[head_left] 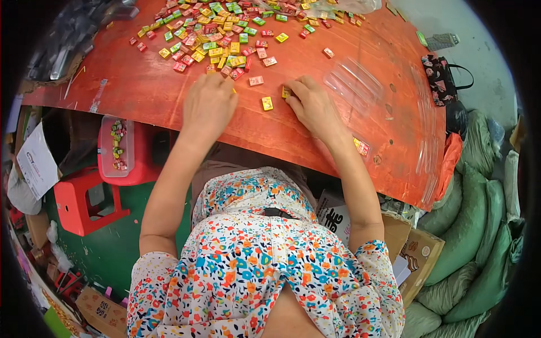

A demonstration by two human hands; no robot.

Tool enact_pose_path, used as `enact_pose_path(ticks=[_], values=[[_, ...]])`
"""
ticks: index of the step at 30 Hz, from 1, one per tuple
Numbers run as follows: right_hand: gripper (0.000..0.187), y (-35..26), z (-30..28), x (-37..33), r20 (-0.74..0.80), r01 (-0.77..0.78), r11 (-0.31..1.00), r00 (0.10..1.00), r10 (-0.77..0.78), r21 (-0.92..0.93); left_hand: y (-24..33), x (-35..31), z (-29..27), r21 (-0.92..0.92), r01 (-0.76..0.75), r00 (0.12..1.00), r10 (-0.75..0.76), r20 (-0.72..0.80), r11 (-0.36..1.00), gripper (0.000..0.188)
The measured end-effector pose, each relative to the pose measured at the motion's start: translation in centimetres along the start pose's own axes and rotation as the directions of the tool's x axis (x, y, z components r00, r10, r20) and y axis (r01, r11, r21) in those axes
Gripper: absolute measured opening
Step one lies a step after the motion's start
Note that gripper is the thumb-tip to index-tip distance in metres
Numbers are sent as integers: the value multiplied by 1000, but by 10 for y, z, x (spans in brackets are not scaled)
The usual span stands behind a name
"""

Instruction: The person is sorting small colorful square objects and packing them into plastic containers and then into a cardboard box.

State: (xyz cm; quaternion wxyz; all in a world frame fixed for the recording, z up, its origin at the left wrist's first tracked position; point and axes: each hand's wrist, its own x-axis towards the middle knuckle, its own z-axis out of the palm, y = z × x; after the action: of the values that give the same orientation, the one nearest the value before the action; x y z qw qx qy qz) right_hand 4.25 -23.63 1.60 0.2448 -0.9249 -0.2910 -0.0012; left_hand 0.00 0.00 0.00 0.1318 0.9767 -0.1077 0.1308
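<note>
Many small coloured boxes (217, 52) in yellow, red, pink and green lie in a loose pile on the red table (293, 124). My left hand (209, 106) is at the pile's near edge, its fingers bent down among the boxes. A bit of yellow shows beside its fingertips; what they grip is hidden. With thumb and fingers my right hand (313, 108) pinches a yellow box (285, 91). Between the hands lie another yellow box (267, 103) and a pink box (256, 80). Under my right forearm, a yellow and red group of boxes (360, 146) shows partly.
Clear plastic trays (355, 84) lie on the table to the right, with more along the right edge. Dark plastic pieces (67, 45) are heaped at the far left. A red stool (90, 200) and a clear tub (117, 146) of small pieces are at lower left; green sacks (468, 225) fill the right.
</note>
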Motion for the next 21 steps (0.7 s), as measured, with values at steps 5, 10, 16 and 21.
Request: enact_pose_path(ticks=[5,10,16,21], values=[[25,9,-3,20,-10,21,997,1000,-21,-74,-6,14,-9,7,-61,932,59,-358,998,14],[25,13,-3,63,-51,45,996,997,-50,-81,21,15,6,-122,-102,969,71,-237,987,11],[27,17,24,113,-94,137,980,984,-152,-146,27,29,19,-33,-151,985,148,-92,988,11],[28,32,17,121,12,132,975,991,-132,-180,17,14,13,-68,-55,993,48,-107,996,13]])
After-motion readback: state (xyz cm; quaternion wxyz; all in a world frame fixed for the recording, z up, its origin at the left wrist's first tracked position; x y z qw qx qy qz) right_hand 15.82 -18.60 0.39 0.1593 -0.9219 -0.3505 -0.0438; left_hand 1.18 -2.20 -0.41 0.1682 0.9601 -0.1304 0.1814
